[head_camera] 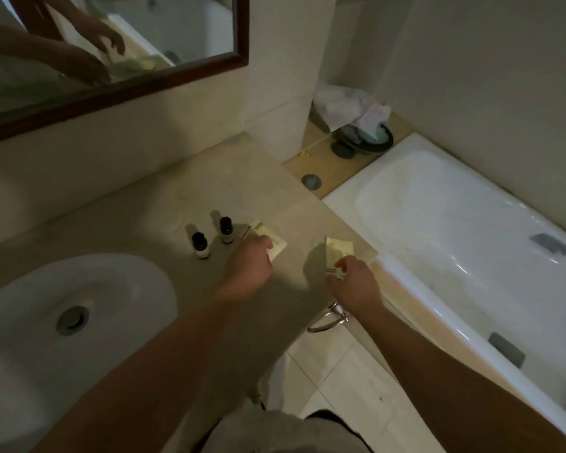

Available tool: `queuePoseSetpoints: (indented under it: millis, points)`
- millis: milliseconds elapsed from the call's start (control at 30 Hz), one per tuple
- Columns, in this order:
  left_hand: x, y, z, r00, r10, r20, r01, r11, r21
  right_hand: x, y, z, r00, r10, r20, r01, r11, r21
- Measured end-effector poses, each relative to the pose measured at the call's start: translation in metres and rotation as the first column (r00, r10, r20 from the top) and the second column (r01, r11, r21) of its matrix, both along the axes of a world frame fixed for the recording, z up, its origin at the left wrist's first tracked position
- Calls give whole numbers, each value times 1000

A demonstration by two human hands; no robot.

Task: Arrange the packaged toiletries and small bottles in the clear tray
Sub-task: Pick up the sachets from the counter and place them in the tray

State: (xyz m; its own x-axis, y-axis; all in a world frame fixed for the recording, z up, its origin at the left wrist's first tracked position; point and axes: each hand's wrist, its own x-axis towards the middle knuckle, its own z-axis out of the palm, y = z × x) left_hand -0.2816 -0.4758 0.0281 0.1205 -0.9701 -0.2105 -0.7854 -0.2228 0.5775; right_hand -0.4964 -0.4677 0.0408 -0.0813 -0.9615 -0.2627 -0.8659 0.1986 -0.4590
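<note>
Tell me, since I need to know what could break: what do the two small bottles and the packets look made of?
The two small bottles: dark, glossy, likely glass or hard plastic, with black caps and pale labels; too small to tell. The packet under the left hand and the one in the right hand: pale yellow, matte, flat and creased, probably paper or thin card.

Left hand (250,268) covers part of one packet (275,243) — print unreadable, clear tray indiscernible

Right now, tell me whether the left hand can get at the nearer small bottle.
Probably yes. The left hand rests on a packet just right of the nearer small bottle, with bare counter between them.
</note>
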Motion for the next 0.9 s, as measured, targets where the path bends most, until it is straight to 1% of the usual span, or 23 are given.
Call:
queuePoseSetpoints:
  millis: [100, 200, 300, 400, 433, 467, 567, 633, 667, 733, 833, 900]
  points:
    - [-2, -32, -10, 999, -43, 19, 43, 998, 38, -10, -29, -8, 996, -61, -57, 65, 996, 66]
    - [-8, -53, -18, 985, -42, 166, 33, 998, 58, -15, -48, -19, 988, -56, -143, 67, 995, 77]
    - [-19, -65, -18, 943, 3, 333, -40, 994, 104, -20, -68, -28, 973, -7, -229, 14, 1000, 28]
    - [-28, -64, -20, 940, 100, 326, -151, 979, 135, -26, -85, -32, 943, 170, -286, -167, 985, 37]
    - [-29, -66, -18, 940, 127, 315, -184, 970, 158, -28, -90, -32, 942, 213, -259, -206, 977, 55]
    - [-30, -69, -17, 937, 144, 317, -213, 957, 194, -29, -95, -33, 954, 232, -189, -220, 972, 82]
    - [-36, -77, -13, 914, 211, 346, -307, 918, 252, -31, -103, -41, 966, 245, 84, -253, 961, 107]
    - [-42, -74, -11, 909, 296, 294, -366, 903, 225, -32, -107, -40, 938, 259, 231, -286, 954, 89]
    - [-46, -69, -9, 910, 344, 229, -391, 897, 206, -32, -108, -38, 918, 297, 263, -321, 946, 53]
    - [-55, -53, 0, 897, 436, 76, -442, 883, 156, -30, -108, -29, 856, 437, 276, -428, 899, -96]
    - [-57, -20, 22, 855, 514, -71, -516, 857, -1, -13, -106, -11, 708, 642, 294, -549, 762, -342]
    - [-49, 14, 39, 830, 538, -143, -556, 816, -158, 8, -98, 1, 617, 749, 241, -605, 647, -464]
